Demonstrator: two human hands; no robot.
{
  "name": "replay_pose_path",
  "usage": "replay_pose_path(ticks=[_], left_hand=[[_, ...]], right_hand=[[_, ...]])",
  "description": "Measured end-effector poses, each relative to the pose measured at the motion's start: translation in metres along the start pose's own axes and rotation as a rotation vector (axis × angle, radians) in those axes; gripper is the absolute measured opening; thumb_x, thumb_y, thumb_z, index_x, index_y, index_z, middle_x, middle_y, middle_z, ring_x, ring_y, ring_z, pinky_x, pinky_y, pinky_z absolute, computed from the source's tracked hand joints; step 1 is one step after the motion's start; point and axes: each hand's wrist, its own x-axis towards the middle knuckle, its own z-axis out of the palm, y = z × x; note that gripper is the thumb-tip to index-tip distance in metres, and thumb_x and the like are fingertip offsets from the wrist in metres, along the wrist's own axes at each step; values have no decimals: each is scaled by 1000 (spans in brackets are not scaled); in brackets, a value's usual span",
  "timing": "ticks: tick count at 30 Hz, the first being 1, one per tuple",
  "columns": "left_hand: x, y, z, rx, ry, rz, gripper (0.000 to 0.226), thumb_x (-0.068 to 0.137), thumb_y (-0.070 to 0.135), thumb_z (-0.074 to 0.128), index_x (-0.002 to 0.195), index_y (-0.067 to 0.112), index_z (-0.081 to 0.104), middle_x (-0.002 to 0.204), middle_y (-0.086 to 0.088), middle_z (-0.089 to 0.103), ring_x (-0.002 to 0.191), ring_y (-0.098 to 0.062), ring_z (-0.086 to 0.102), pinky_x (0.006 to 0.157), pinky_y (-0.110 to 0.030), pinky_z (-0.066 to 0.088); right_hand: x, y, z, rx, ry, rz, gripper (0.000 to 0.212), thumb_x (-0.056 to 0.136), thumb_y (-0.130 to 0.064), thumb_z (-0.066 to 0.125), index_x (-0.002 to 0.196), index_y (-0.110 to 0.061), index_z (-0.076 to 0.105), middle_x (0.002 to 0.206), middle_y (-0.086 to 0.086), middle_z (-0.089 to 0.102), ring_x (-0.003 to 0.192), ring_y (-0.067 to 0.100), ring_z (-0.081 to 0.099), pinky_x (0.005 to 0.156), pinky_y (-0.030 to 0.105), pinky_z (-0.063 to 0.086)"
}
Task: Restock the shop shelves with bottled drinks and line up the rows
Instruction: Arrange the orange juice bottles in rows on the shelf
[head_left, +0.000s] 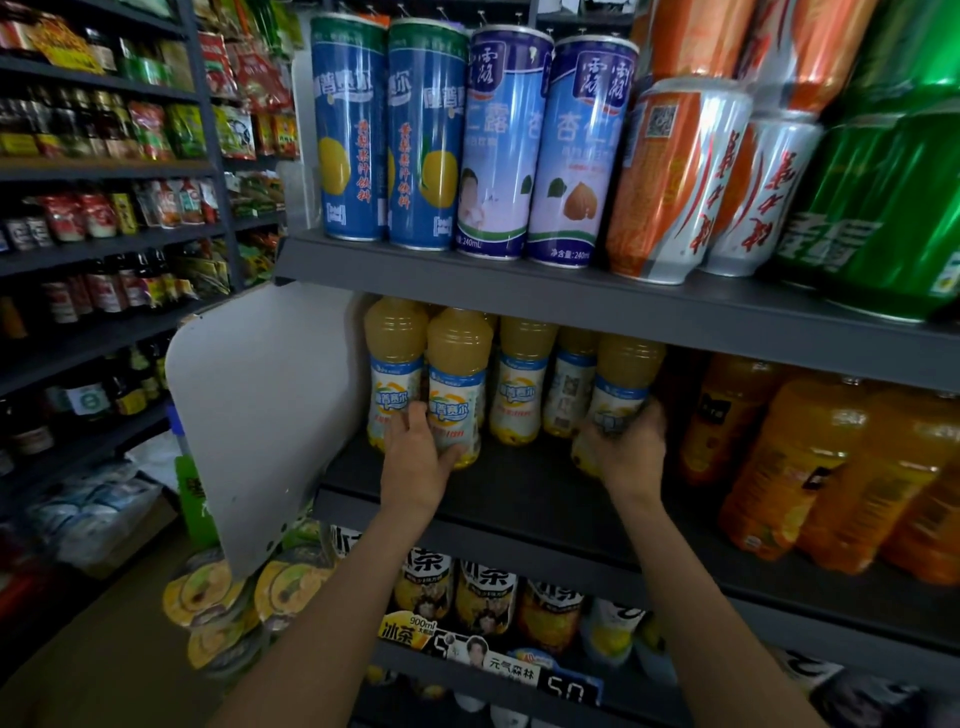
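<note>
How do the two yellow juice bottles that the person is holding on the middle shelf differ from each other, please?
The bottle in the left hand at stands upright with its label name facing out; the bottle in the right hand at leans and shows less of its label. The left bottle sits beside the shelf's white end panel; the right bottle sits next to the orange bottles. Both hold yellow juice and wear the same blue-and-white label.

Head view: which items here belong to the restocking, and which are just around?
In the job: left hand gripping a yellow juice bottle; right hand gripping another yellow juice bottle; middle shelf.
Just around: tall blue cans, orange drink bottles, iced tea bottles, white divider panel.
</note>
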Motion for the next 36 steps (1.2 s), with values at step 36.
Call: replay_pose_path(ticks=[36], left_hand=[[-2,7,-3,128,-14,12,59,81,19,68,129,5,37,132,-17,39,124,-30,37,103,-42,37]], right_hand=[[-48,-26,48,-172,-291,-59,68,75,-31,74,126,-4,38,128,15,49,122,27,44,96,37,43]])
